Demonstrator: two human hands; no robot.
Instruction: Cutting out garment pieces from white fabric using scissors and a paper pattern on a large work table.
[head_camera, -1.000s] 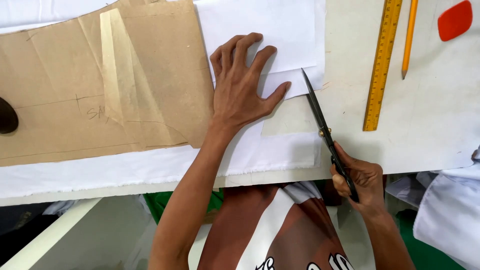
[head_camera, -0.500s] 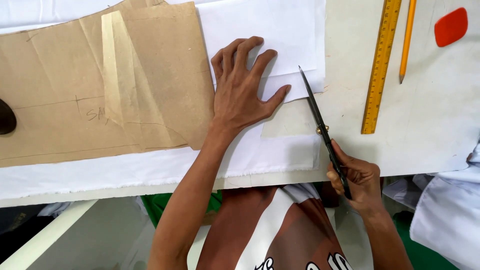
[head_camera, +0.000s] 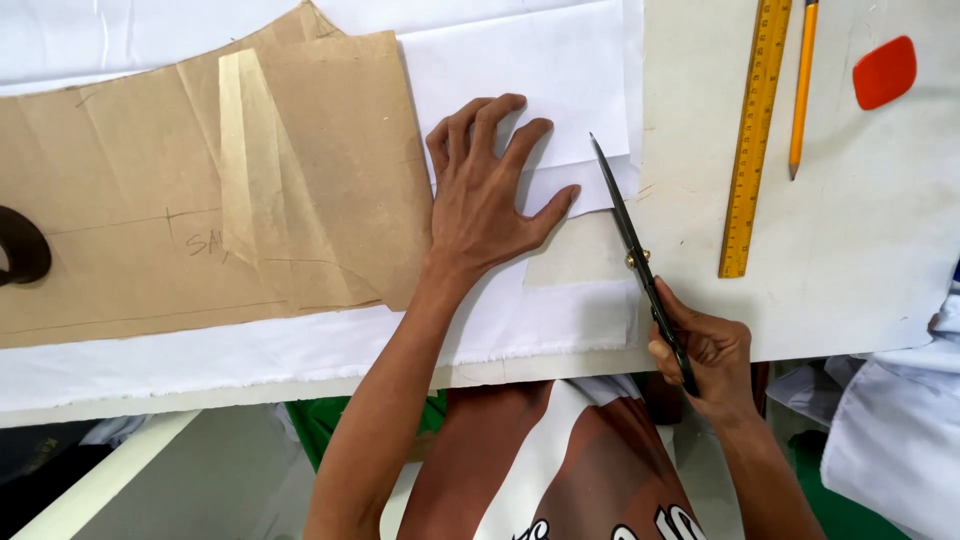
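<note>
At the far left edge of the frame a dark curved object (head_camera: 22, 245) is cut off, so its kind cannot be told. Beside it the brown paper pattern (head_camera: 200, 200) fills the upper left, lying flat on the white fabric (head_camera: 300, 350) just as it does half a second and a second ago; pencil lines and some writing on it are too faint to make out.

At centre, the left hand (head_camera: 490, 195) rests palm down with fingers spread wide, pressing the white paper sheets (head_camera: 540, 70) and fabric just beside the pattern's right edge. It has not shifted over the last second, so it is serving as a hold-down while the cut runs alongside.

Right of the thumb, the scissors (head_camera: 640, 265) lie along the fabric's right edge, blades nearly closed, tip pointing to the upper middle of the frame. Compared with a second ago the tip sits slightly further up and left, which suggests the cut is advancing along that edge by a small amount. Whether fabric lies between the blades is hard to see.

The right hand (head_camera: 705, 355), at lower right of centre, has its fingers curled tightly around the handles, which it mostly hides.

Further right lie a yellow ruler (head_camera: 755, 140), an orange pencil (head_camera: 800, 85) and a red chalk piece (head_camera: 885, 72), all untouched. White cloth (head_camera: 900, 430) at the lower right edge is cropped.
</note>
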